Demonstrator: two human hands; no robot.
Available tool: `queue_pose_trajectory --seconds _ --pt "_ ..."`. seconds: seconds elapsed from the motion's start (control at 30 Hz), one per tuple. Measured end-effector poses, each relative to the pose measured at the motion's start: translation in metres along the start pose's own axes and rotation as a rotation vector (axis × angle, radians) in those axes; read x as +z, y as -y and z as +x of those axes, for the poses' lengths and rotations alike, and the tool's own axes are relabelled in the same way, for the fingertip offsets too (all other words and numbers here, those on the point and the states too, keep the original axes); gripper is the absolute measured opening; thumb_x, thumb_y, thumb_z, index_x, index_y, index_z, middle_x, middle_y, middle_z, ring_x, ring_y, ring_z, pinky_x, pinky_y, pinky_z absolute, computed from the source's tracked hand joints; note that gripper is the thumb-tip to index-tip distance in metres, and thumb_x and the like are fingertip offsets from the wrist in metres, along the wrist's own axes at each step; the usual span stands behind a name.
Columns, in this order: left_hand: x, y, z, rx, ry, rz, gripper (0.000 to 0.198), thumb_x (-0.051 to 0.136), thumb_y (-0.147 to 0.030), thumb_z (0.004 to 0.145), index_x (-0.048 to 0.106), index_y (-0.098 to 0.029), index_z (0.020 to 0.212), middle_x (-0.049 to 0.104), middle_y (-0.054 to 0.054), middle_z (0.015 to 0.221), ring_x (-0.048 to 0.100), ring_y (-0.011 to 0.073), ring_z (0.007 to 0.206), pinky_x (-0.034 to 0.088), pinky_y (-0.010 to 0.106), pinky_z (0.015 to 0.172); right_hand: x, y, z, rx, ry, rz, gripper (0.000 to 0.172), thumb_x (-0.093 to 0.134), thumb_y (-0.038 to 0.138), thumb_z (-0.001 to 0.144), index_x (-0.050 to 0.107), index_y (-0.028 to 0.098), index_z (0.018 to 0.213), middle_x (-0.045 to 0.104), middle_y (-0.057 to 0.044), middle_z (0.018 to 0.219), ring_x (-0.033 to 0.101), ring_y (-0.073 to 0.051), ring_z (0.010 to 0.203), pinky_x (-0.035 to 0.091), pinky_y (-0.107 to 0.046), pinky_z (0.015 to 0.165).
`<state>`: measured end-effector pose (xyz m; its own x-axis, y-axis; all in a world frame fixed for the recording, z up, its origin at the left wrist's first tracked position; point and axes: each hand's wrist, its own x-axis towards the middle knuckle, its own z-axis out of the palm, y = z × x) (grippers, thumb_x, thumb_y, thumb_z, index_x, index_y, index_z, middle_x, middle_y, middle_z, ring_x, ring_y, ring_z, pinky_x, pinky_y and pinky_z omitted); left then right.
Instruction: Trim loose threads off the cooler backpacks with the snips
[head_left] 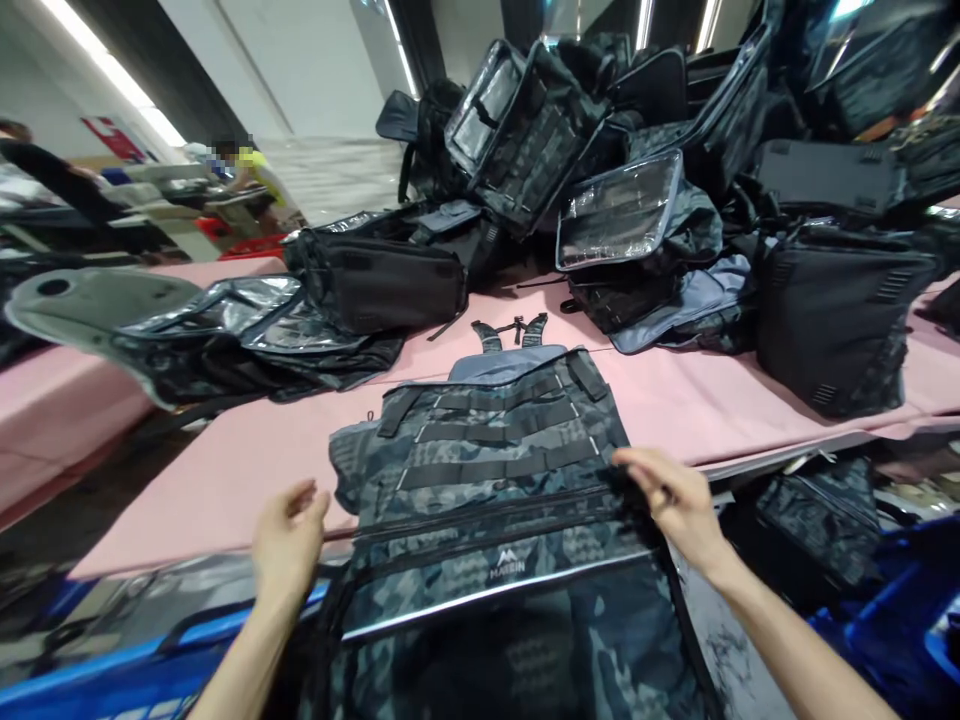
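A dark camouflage backpack (495, 440) with webbing straps and a white mountain logo lies in front of me. Its near part hangs toward me over the table's front edge, and the shoulder straps (517, 330) stretch out at the far end. My right hand (675, 500) is at the bag's right side, thumb and fingers pinched at its edge; exactly what part they grip is blurred. To the left of the backpack, my left hand (289, 540) hovers with loosely curled fingers apart, holding nothing and not touching the bag.
More camouflage bags (525, 130) are heaped at the back of the pink-covered table (247, 480). A black-based bag (840, 310) stands at right, others (262, 330) lie at left. Blue crates (900, 610) sit below the table. Two people are in the left background.
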<state>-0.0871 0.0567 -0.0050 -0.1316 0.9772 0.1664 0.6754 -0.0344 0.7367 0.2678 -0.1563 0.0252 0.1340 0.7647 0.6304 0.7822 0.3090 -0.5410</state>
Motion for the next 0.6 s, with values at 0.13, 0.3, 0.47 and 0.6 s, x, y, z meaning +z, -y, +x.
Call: queue_pose_trajectory --seconds 0.13,0.3,0.47,0.6 --pt "0.024 -0.105 -0.005 0.483 0.213 0.021 0.026 0.049 -0.037 0.075 0.063 -0.02 0.088 0.066 0.004 0.095 0.056 0.0229 0.097 0.04 0.041 0.093 -0.007 -0.044 0.044 0.145 -0.078 -0.148 0.021 0.057 0.022 0.081 0.061 0.021 0.102 0.063 -0.006 0.101 0.061 -0.018 0.091 0.048 -0.028 0.074" --pt "0.102 -0.199 -0.039 0.813 0.512 0.039 0.022 0.048 -0.024 0.08 0.066 -0.022 0.091 0.067 0.003 0.097 0.054 0.0197 0.096 0.039 0.035 0.089 0.007 -0.058 0.08 0.189 0.03 -0.261 0.027 0.063 0.025 0.076 0.062 0.022 0.103 0.064 -0.006 0.102 0.062 -0.02 0.087 0.048 -0.03 0.069" --pt "0.145 -0.228 -0.051 0.775 0.614 0.092 0.025 0.057 -0.034 0.077 0.064 -0.023 0.098 0.06 0.004 0.11 0.047 0.0234 0.104 0.036 0.039 0.089 0.009 -0.067 0.091 0.397 0.007 0.101 0.02 0.062 0.026 0.073 0.063 0.018 0.091 0.068 -0.004 0.091 0.063 -0.018 0.079 0.049 -0.029 0.07" --pt "0.154 -0.231 -0.054 0.648 0.649 0.071 0.021 0.067 -0.037 0.068 0.063 -0.021 0.082 0.062 0.003 0.092 0.047 0.0231 0.101 0.036 0.038 0.086 -0.007 -0.074 0.086 0.377 0.002 -0.07 0.037 0.066 0.038 0.07 0.06 0.018 0.101 0.066 -0.005 0.097 0.062 -0.019 0.08 0.046 -0.028 0.064"
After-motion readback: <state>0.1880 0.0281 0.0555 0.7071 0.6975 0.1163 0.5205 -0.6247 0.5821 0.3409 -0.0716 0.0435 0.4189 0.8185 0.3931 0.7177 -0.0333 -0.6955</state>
